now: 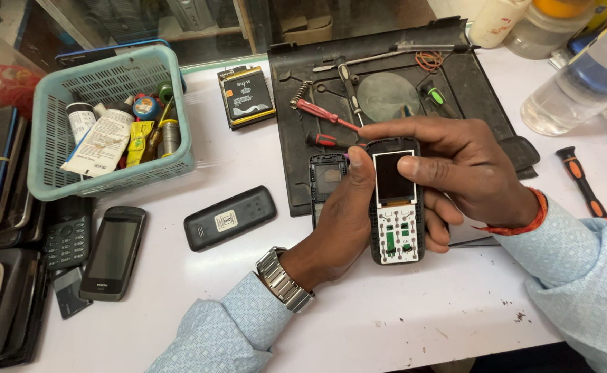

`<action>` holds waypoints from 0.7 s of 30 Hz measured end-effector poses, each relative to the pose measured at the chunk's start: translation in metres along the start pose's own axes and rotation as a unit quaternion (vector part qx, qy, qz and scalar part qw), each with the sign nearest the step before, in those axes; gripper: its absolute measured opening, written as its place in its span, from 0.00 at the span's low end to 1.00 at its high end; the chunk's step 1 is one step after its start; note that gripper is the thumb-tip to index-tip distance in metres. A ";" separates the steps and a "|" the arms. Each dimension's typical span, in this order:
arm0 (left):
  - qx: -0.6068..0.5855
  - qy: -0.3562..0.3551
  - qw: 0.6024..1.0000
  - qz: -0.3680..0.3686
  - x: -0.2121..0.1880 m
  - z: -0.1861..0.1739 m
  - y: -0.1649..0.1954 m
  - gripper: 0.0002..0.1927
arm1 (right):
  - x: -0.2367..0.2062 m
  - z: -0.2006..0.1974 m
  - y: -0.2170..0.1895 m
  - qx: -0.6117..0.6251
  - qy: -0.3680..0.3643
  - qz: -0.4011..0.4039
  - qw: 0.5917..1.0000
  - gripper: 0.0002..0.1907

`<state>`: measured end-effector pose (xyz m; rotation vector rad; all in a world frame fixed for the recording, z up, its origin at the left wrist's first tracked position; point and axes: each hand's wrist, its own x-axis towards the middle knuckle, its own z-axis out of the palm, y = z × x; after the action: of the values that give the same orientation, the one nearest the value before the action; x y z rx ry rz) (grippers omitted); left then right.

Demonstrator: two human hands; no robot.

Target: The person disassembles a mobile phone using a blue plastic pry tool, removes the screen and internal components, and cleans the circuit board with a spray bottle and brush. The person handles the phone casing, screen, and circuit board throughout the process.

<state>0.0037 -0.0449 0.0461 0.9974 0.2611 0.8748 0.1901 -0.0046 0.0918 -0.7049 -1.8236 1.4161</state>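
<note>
Both hands, left hand (pixel 345 221) and right hand (pixel 466 173), are clamped on the opened phone (pixel 394 204) at the black mat's (pixel 483 103) front edge; bare white table (pixel 386 311) below.

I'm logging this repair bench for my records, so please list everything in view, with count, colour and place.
opened phone: 1, black with white board, held in both hands
black mat: 1, top centre
phone frame: 1, black, on mat's left edge
red screwdrivers: 2, on mat
basket: 1, teal, upper left, holding tubes and small items
battery: 1, black and yellow, beside basket
back cover: 1, black, table centre
phones: several, dark, left side
orange screwdriver: 1, right
clear bottle: 1, upper right
left hand: wears silver watch
right hand: wears red thread
</note>
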 end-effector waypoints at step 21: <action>0.163 0.171 0.963 0.127 -0.002 -0.007 0.000 0.45 | 0.002 0.029 -0.025 -0.471 0.132 -0.345 0.801 0.05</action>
<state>-0.0010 -0.0420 0.0422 1.1985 0.5950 1.2683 0.1659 -0.0265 0.1121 -0.5346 -2.1644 -0.1285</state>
